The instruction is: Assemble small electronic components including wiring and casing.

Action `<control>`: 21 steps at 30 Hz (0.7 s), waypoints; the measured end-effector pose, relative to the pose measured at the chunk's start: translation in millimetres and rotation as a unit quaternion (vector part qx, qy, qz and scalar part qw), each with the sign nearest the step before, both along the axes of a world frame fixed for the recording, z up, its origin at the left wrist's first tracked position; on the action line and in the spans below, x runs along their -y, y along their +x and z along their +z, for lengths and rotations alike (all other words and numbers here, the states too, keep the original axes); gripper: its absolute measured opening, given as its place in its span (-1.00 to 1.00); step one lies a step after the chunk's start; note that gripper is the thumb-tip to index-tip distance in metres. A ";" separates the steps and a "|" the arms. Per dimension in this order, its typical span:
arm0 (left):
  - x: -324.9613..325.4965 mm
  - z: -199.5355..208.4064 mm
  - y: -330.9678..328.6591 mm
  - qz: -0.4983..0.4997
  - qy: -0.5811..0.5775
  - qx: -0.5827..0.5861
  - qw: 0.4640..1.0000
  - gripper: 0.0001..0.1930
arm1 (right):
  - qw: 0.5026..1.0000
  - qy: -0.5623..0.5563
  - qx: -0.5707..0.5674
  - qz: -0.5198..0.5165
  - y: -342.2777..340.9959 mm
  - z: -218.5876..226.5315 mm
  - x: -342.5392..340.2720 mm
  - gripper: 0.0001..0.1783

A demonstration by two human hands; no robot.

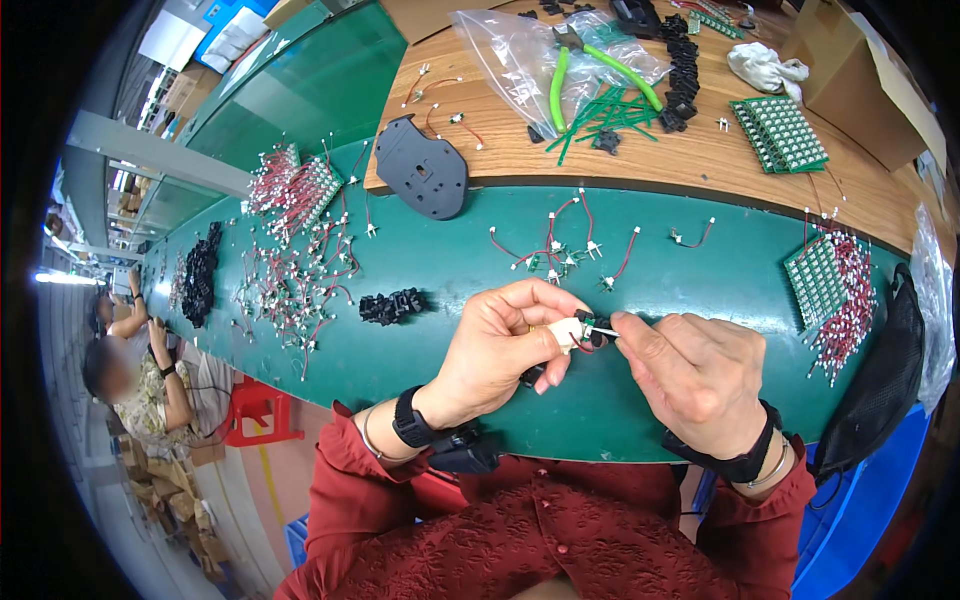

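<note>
My left hand [505, 340] is closed on a small black plastic part [584, 316] with a bit of green circuit board and a red wire. A white covering wraps the thumb of that hand. From the right, my right hand [700, 375] pinches a thin pale stick-like tool [602, 331], its tip touching or almost touching the black part. My fingers hide most of the tool, so its exact kind does not show. Beyond my hands lie several small boards with red wires [555, 250] on the green tabletop [460, 250]. A cluster of black plastic parts [392, 306] sits left of my left hand.
A big heap of wired boards [300, 270] spreads at left. Panels of small boards [815, 285] with red wires lie at right, beside a black mesh bag [875, 375]. On the raised wooden board [500, 150] are green-handled cutters [560, 85], green strips and a dark plate [422, 168]. Two people sit far left.
</note>
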State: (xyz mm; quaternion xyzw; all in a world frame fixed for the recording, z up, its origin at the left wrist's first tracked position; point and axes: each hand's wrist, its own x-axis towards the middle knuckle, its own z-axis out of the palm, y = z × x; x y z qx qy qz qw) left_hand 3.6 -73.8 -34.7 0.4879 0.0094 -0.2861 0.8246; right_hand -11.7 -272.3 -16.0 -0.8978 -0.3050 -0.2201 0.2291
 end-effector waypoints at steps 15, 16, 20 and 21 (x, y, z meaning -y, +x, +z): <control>3.4 1.6 -0.5 0.011 0.024 -0.024 0.999 -0.81 | 1.000 -0.027 -0.017 0.004 -4.0 0.6 -2.0 -0.71; 3.9 2.2 -1.1 0.011 0.025 -0.025 0.999 -0.81 | 0.999 -0.042 -0.021 0.000 -5.3 1.1 -3.0 -0.70; 6.4 2.1 -1.5 0.024 0.058 -0.027 0.998 -0.78 | 0.998 -0.055 -0.035 -0.015 -9.6 0.5 -7.7 -0.67; 7.2 1.9 -2.0 0.030 0.072 -0.024 0.997 -0.78 | 0.997 -0.062 -0.029 -0.020 -10.5 -1.2 -8.9 -0.66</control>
